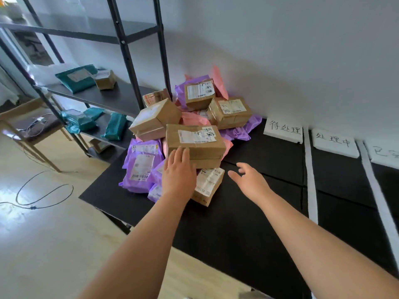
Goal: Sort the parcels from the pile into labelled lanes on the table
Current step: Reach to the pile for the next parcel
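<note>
A pile of parcels sits at the left end of the black table (pixel 248 223): brown cardboard boxes, purple mailer bags (pixel 141 167) and pink bags. The nearest cardboard box (pixel 197 142) carries a white shipping label with handwriting. My left hand (pixel 179 171) lies flat against that box's near left corner, fingers apart, not closed around it. My right hand (pixel 248 180) hovers open above the table, just right of a small brown parcel (pixel 208 184). White lane labels (pixel 284 130) (pixel 334 142) with handwritten characters lie along the wall on the right.
White strips (pixel 311 180) divide the table into lanes. A black metal shelf rack (pixel 129 61) stands left of the pile with teal bags (pixel 75 77) and a small box on it. A wooden chair (pixel 28 124) and cables on the floor are further left.
</note>
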Demonstrator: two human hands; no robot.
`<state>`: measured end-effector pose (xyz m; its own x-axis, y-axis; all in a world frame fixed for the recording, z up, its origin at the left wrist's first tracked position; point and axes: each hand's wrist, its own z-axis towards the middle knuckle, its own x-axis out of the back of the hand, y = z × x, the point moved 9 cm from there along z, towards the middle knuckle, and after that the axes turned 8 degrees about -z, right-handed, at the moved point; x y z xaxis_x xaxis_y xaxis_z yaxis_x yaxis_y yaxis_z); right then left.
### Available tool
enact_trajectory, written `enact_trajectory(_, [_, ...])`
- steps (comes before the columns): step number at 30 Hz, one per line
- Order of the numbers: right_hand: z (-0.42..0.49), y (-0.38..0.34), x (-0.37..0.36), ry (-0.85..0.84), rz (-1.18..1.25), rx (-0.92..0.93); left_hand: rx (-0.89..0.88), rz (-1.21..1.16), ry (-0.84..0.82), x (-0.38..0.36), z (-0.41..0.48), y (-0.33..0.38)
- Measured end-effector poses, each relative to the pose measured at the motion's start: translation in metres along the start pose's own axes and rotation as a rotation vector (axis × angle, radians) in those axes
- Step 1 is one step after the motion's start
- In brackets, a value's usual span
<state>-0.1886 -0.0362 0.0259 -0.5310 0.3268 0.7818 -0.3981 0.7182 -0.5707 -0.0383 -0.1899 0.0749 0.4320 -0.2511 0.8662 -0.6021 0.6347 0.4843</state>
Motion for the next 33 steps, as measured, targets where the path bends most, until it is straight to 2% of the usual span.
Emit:
enact_trajectory(5, [0.015,-0.026,-0.013,0.042,0.126,-0.114,-0.003,-0.081,0.015,0.018,0.046,-0.033])
enact_trajectory(14, [0.062,-0.05,-0.019,0.042,0.304,-0.227,0.262,-0.35,-0.063,0.004,0.091,-0.078])
enact_trajectory(21, [0.084,-0.048,-0.033,-0.001,0.434,-0.281,0.318,-0.374,-0.15,-0.008,0.098,-0.08])
enact_trajectory(26, [0.077,-0.047,-0.022,0.055,0.499,-0.261,0.369,-0.449,-0.115,-0.001,0.09,-0.073])
enact_trajectory(29, [0.066,-0.049,-0.003,0.122,0.559,-0.233,0.396,-0.601,-0.037,0.01,0.085,-0.061])
enact_trajectory(33, [0.044,-0.043,0.026,0.248,0.655,-0.217,0.465,-0.94,0.025,0.016,0.076,-0.042])
